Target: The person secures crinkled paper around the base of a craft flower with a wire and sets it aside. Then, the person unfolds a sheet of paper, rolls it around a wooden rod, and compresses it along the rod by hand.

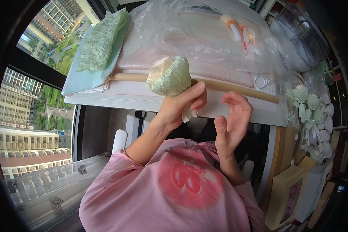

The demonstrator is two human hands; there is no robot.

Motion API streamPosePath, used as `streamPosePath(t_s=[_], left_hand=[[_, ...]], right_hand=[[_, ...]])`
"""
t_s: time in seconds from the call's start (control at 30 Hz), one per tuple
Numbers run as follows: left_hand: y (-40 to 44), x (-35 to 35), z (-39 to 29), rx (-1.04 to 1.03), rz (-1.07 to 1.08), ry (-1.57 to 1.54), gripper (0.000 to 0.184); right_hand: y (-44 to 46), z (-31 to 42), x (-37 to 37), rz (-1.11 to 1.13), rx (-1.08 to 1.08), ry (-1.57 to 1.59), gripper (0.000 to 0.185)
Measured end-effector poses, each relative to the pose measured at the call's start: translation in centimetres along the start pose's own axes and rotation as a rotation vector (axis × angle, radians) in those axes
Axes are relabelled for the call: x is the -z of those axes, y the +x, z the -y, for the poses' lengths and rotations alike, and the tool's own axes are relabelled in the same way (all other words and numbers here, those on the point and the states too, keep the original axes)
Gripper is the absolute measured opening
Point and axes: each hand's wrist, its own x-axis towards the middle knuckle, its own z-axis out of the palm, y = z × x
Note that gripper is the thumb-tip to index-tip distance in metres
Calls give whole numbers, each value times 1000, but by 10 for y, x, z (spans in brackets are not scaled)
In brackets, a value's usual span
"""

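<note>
My left hand [185, 99] is closed round the gathered base of a pale green crumpled paper flower [170, 77], holding it above the front edge of the desk. Its cupped head tilts up and away from me, and a twisted paper end [189, 115] pokes out below my fingers. To the right, my right hand [234, 121] is raised with nothing in it, thumb and curved fingers apart. It does not touch the flower. Behind both hands, a long tan rod [239, 89] lies across the desk, partly hidden by the flower and my left hand.
Crinkled pale green paper [102, 40] lies on a blue sheet [75, 79] at the left. Clear plastic [205, 34] covers the back of the white desk [104, 98]. At the right are several bundled paper flowers [313, 102], a clear container [301, 29] and a window box [284, 197].
</note>
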Motion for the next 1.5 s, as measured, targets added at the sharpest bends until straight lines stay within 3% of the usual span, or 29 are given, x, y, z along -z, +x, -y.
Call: streamPosePath(t_s=[0.03,0.1,0.23,0.3,0.4,0.77,0.93,1.07,1.27,1.33,1.5], left_hand=[[1,0,3,2,-1,1,39],[4,-2,10,-140,77,-107,46],[2,3,14,-89,59,-117,47],[4,9,16,-129,177,-75,48],[3,9,17,-128,192,-91,49],[4,2,16,-123,122,-37,47],[6,3,15,-161,62,-8,46],[7,0,17,-151,53,-24,47],[6,1,15,-137,51,-36,47],[6,2,15,-129,59,-38,47],[8,5,16,-175,55,70,49]], right_hand=[[-2,1,-1,-2,-2,1,69],[-5,6,-8,55,130,-191,46],[1,12,-21,97,140,-361,38],[2,12,-21,98,119,-360,36],[2,14,-20,107,67,-346,33],[0,19,-16,121,1,-405,25],[1,22,-15,152,-179,-201,20],[4,21,-9,225,-127,-205,18],[0,13,-10,123,-312,-36,15],[0,14,-13,44,-463,177,16],[5,15,-11,50,-457,72,17]])
